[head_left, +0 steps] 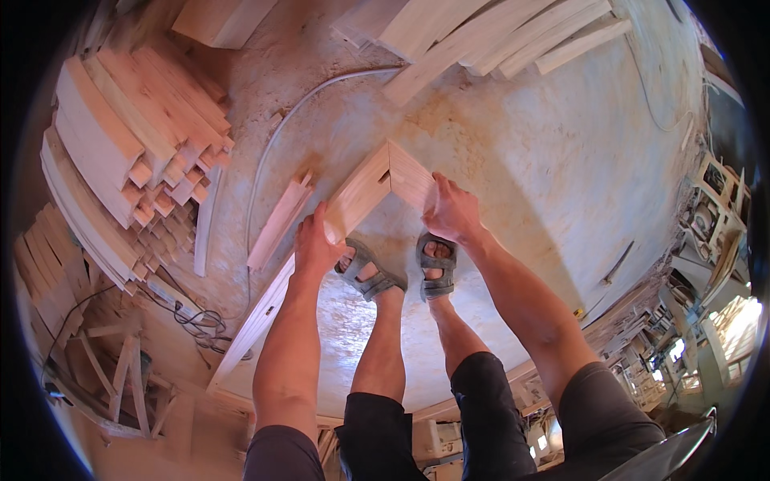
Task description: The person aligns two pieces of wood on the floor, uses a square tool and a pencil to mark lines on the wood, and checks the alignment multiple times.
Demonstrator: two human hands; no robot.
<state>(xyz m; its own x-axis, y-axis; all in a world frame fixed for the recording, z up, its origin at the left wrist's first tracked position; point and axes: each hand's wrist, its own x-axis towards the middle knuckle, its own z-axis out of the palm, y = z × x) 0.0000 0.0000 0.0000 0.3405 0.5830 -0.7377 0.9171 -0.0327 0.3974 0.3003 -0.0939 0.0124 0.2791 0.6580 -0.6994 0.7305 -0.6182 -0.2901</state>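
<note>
Our left arm [287, 345] reaches up from seven o'clock, nearly straight, its forearm pointing toward twelve. Our left hand [318, 247] sits at nine o'clock of centre, curled in a grip. Our right arm [525, 293] comes in from four o'clock, extended toward half past ten; our right hand [453, 212] lies at two o'clock, also gripping, slightly farther from us than the left.

This is a woodworking shop: a stack [108, 128] of timber with tenoned ends, loose boards [493, 36] on a dusty floor [525, 156], a mitred frame [362, 191], tangled cables [200, 321] and wooden pieces [714, 180] cluttering the far right show it.
</note>
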